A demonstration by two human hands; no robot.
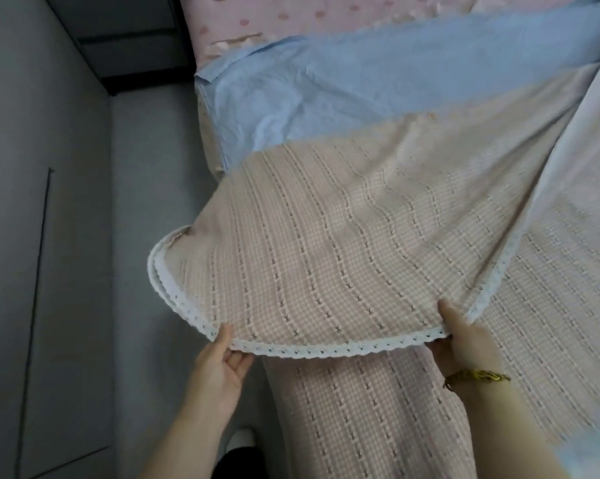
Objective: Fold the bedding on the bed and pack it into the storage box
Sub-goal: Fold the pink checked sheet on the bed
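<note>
Pink checked blanket (326, 236) held up over near part of bed (291, 25). Lace edge (326, 350) pinched between thumbs and fingers (239, 361) of left hand (222, 368) and right hand (464, 344). Keep edge taut and level; align corners before laying down.

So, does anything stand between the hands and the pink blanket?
Nothing visible does. The left hand and right hand grip the pink blanket by its white lace edge. No storage box is in view.

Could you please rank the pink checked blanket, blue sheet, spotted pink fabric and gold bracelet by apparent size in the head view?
1. Pink checked blanket with white lace trim
2. Light blue sheet
3. Pink spotted fabric, cut off by the frame
4. Gold chain bracelet
</note>
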